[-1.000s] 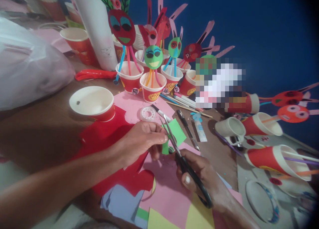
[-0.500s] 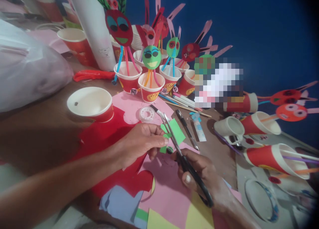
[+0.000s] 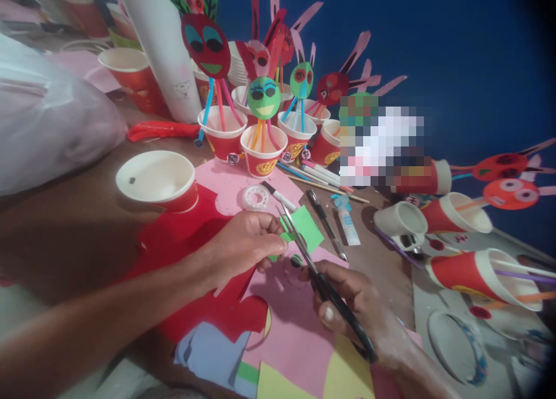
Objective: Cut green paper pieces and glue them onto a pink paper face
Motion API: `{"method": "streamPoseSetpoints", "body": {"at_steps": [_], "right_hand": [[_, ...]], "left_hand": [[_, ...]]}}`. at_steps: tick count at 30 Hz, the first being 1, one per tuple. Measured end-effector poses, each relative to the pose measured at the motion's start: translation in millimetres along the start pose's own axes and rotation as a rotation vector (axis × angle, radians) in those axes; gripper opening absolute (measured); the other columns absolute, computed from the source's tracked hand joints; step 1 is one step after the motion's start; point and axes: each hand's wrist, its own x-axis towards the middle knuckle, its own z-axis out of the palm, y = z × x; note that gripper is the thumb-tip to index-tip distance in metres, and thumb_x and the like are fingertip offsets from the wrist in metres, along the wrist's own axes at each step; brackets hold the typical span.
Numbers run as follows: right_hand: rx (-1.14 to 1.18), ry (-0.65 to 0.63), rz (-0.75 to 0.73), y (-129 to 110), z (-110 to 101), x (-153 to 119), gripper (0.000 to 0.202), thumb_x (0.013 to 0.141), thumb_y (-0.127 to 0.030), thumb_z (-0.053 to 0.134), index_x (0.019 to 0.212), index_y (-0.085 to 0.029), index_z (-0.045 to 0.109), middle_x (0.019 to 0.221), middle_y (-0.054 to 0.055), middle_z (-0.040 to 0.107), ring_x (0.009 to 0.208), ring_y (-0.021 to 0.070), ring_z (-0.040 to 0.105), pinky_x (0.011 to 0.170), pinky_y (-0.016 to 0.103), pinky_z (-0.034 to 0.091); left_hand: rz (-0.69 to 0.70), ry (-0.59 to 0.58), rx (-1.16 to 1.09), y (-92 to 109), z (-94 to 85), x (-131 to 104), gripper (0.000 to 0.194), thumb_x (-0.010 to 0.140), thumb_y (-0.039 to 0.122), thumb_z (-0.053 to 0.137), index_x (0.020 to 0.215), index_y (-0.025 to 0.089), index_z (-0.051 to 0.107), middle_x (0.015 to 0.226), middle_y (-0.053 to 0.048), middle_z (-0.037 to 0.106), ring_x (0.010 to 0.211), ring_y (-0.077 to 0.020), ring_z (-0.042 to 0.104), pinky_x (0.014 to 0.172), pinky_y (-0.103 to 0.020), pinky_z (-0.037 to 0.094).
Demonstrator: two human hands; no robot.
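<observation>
left hand (image 3: 249, 241) pinches small green paper (image 3: 286, 236) over pink sheet (image 3: 289, 329), just beside blades of scissors (image 3: 322, 283), at their nine o'clock. right hand (image 3: 350, 306) wraps black handles; tips aim at eleven. tape roll (image 3: 246, 197) at left hand's twelve, paper cup (image 3: 160, 176) at its ten.

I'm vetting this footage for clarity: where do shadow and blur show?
Head view: the scissors look fairly clear; same view: shade darkens the pink paper beside the right hand; head view again: the ring at lower right is blurred, a pixelated patch hides some background, and the upper-right corner goes black.
</observation>
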Motion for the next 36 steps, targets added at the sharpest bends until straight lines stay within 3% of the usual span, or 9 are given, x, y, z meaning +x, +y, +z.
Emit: {"method": "streamPoseSetpoints", "body": {"at_steps": [13,20,25,29,36], "right_hand": [[0.048,0.003,0.012,5,-3,-1,0.048,0.065,-0.049,0.070,0.097,-0.015,0.059,0.058,-0.005,0.044,0.046,0.0057,0.037,0.041,0.017,0.030],[0.002,0.148,0.014,-3,-7,-2,0.055,0.065,-0.059,0.064,0.099,-0.015,0.060,0.055,-0.004,0.045,0.042,0.0076,0.039,0.038,0.019,0.034],[-0.011,0.030,-0.074,-4,-12,-1,0.052,0.066,-0.054,0.066,0.100,-0.016,0.056,0.062,-0.003,0.047,0.052,0.0095,0.042,0.046,0.020,0.033],[-0.206,0.055,-0.138,-8,-21,-4,0.046,0.073,-0.048,0.061,0.106,-0.018,0.055,0.066,-0.001,0.051,0.057,0.0123,0.047,0.052,0.022,0.037],[-0.860,0.444,0.033,-20,-47,-18,0.044,0.073,-0.042,0.060,0.114,-0.027,0.051,0.088,0.003,0.068,0.078,0.0235,0.063,0.064,0.030,0.045]], "left_hand": [[0.050,-0.035,0.014,-5,-3.2,3,0.005,0.064,0.017,0.053,0.059,0.015,0.052,0.053,0.002,0.057,0.041,-0.0065,0.045,0.042,-0.019,0.033],[0.051,-0.041,0.006,-8,-5.2,5,0.007,0.067,0.018,0.054,0.061,0.016,0.051,0.056,0.004,0.055,0.043,-0.0061,0.045,0.044,-0.019,0.035],[0.093,-0.034,-0.021,-8,-3.3,4,0.007,0.067,0.016,0.053,0.061,0.016,0.052,0.058,0.002,0.058,0.045,-0.0069,0.045,0.046,-0.021,0.038],[0.109,-0.011,-0.040,-8,-0.6,3,0.006,0.067,0.016,0.056,0.062,0.017,0.053,0.049,0.006,0.051,0.043,-0.0063,0.042,0.045,-0.019,0.035],[0.111,0.031,-0.031,-8,2.8,4,0.010,0.069,0.018,0.062,0.063,0.016,0.054,0.047,0.007,0.049,0.041,-0.0053,0.041,0.045,-0.019,0.032]]}}
